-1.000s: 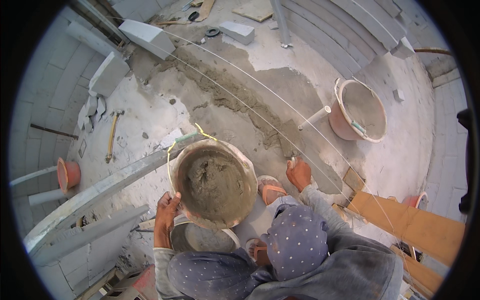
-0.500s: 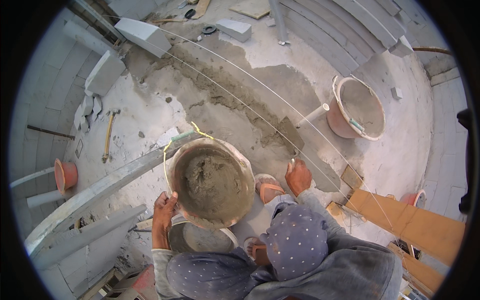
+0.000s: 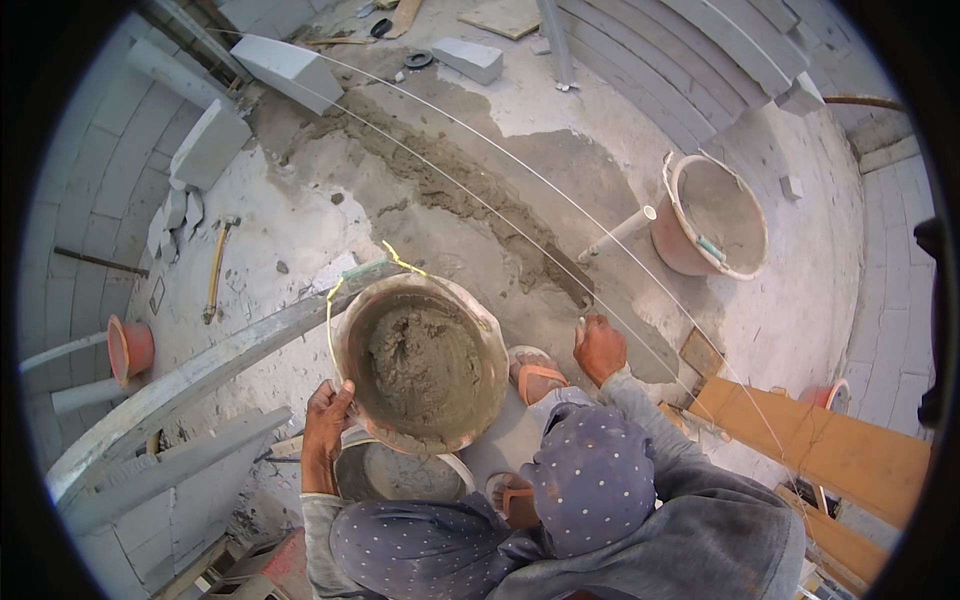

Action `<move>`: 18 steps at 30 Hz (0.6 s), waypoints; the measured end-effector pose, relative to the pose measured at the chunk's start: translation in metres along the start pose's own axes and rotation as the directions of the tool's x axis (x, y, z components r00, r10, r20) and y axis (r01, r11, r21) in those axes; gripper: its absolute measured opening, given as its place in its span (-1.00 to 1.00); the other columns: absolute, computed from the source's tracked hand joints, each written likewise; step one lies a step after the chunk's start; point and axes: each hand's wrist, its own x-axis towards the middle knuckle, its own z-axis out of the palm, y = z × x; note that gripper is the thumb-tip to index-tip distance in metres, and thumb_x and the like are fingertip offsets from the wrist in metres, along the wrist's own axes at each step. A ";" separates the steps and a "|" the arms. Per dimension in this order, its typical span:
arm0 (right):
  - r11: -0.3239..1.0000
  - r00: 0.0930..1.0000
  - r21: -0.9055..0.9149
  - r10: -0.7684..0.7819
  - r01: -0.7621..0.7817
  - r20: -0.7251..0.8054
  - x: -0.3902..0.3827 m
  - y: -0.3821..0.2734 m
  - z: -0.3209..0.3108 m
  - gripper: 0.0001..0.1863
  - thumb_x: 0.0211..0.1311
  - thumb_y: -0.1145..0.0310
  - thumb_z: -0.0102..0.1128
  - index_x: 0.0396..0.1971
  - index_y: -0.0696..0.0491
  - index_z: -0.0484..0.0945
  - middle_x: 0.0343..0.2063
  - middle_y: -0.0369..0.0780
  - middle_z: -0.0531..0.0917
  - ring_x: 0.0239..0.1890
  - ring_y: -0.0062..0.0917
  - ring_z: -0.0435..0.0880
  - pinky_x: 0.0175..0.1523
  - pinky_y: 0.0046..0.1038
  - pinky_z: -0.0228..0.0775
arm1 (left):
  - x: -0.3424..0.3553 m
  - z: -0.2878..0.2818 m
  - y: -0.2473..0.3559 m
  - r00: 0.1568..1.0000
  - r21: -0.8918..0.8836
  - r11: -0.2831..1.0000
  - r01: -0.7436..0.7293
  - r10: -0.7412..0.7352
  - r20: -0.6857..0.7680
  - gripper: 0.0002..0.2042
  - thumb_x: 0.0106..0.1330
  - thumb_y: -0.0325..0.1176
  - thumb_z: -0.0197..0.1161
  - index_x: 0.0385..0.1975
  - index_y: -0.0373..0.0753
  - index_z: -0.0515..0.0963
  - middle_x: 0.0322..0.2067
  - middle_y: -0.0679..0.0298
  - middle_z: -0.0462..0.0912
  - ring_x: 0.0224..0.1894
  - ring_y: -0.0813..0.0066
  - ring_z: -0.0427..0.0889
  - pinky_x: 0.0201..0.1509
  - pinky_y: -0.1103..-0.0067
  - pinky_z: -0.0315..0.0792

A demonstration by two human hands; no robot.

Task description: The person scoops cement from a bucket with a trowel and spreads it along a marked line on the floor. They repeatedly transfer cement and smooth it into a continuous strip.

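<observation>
My left hand (image 3: 328,420) grips the rim of a bucket (image 3: 490,325), thumb over the edge. The bucket is tilted and part full of wet grey mortar (image 3: 425,365). A yellow cord with a green sleeve serves as its handle. Beneath it stands another bucket (image 3: 466,472), partly hidden, with grey material inside. My right hand (image 3: 600,350) is closed round a trowel (image 3: 574,290), whose blade appears nearly edge-on at the near end of a rough mortar strip (image 3: 450,195) on the floor. Taut white strings (image 3: 505,218) cross above the strip.
A third bucket (image 3: 682,238) stands to the right, beside a white pipe (image 3: 620,234). Light grey blocks (image 3: 285,72) lie at the back left, near a hammer (image 3: 216,270). An orange-brown board (image 3: 820,445) is at the right; a long beam (image 3: 200,365) runs at the left.
The trowel blade has turned from showing its broad face to nearly edge-on, beside the strip's near end. My right hand has shifted slightly; the left stays on the bucket.
</observation>
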 end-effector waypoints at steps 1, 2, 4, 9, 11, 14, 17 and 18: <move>0.997 0.997 0.024 -0.070 0.069 0.032 -0.001 0.001 -0.004 -0.67 0.26 0.27 0.27 -0.08 0.16 0.58 -0.20 0.02 0.67 -0.24 0.01 0.71 -0.14 -0.04 0.55 | -0.001 0.000 0.001 1.000 0.002 1.000 -0.001 0.001 0.004 -0.68 0.44 -0.07 0.30 -0.06 -0.20 0.58 -0.25 0.40 0.67 -0.28 0.64 0.61 -0.13 0.56 0.58; 0.990 0.986 0.031 -0.141 0.139 0.086 -0.002 0.003 -0.008 -0.68 0.26 0.27 0.26 -0.09 0.16 0.58 -0.20 0.02 0.67 -0.25 0.00 0.71 -0.15 -0.04 0.55 | -0.002 -0.001 0.001 1.000 -0.007 1.000 -0.010 0.011 0.019 -0.68 0.44 -0.07 0.30 -0.05 -0.20 0.58 -0.24 0.39 0.68 -0.27 0.64 0.62 -0.12 0.56 0.59; 0.955 0.936 0.087 -0.294 0.283 0.193 -0.008 0.003 -0.013 -0.70 0.26 0.28 0.26 -0.11 0.15 0.59 -0.19 0.03 0.67 -0.25 0.00 0.70 -0.16 -0.03 0.54 | -0.002 -0.002 0.002 1.000 0.028 1.000 -0.002 0.001 0.014 -0.64 0.44 -0.04 0.30 -0.01 -0.21 0.56 -0.18 0.34 0.69 -0.20 0.59 0.65 -0.09 0.53 0.61; 0.983 0.990 0.148 -0.096 0.111 -0.104 -0.017 -0.004 -0.006 -0.77 0.29 0.27 0.23 -0.21 0.13 0.62 -0.25 0.03 0.69 -0.24 0.01 0.69 -0.21 -0.10 0.55 | 0.000 -0.002 -0.002 1.000 0.005 1.000 -0.014 0.013 0.026 -0.62 0.44 -0.03 0.30 0.01 -0.20 0.55 -0.14 0.33 0.69 -0.16 0.58 0.66 -0.08 0.53 0.61; 0.918 0.988 0.372 0.108 -0.141 0.108 -0.011 -0.006 0.004 -0.76 0.32 0.24 0.22 -0.26 0.13 0.63 -0.31 0.04 0.70 -0.23 0.01 0.69 -0.19 -0.11 0.54 | 0.002 -0.002 -0.004 0.999 -0.019 1.000 -0.022 0.022 0.036 -0.62 0.44 -0.03 0.30 0.01 -0.20 0.55 -0.15 0.34 0.69 -0.18 0.59 0.66 -0.08 0.52 0.61; 0.656 0.845 0.589 0.144 -0.471 0.515 0.016 -0.002 0.018 -0.70 0.38 0.16 0.19 -0.30 0.14 0.62 -0.45 -0.03 0.67 -0.34 -0.11 0.67 -0.23 -0.17 0.50 | 0.004 -0.003 -0.005 1.000 0.011 1.000 0.003 -0.004 0.024 -0.63 0.44 -0.03 0.29 0.01 -0.19 0.56 -0.15 0.36 0.70 -0.21 0.60 0.66 -0.09 0.53 0.61; 0.857 0.975 0.506 -0.021 -0.096 0.220 0.049 -0.024 0.053 -0.63 0.45 0.08 0.15 -0.28 0.15 0.57 -0.61 -0.18 0.57 -0.61 -0.39 0.60 -0.46 -0.31 0.45 | 0.004 -0.004 -0.004 0.999 0.040 0.999 0.035 -0.035 -0.003 -0.64 0.44 -0.04 0.29 -0.01 -0.19 0.57 -0.18 0.37 0.70 -0.23 0.61 0.66 -0.08 0.54 0.61; 0.907 0.987 0.421 -0.067 -0.001 0.146 0.065 -0.031 0.063 -0.62 0.45 0.06 0.15 -0.28 0.14 0.57 -0.61 -0.21 0.56 -0.63 -0.45 0.56 -0.51 -0.33 0.41 | 0.003 -0.004 -0.004 1.000 0.024 0.999 0.026 -0.027 0.013 -0.65 0.44 -0.04 0.29 -0.02 -0.18 0.57 -0.18 0.37 0.71 -0.22 0.61 0.66 -0.08 0.54 0.61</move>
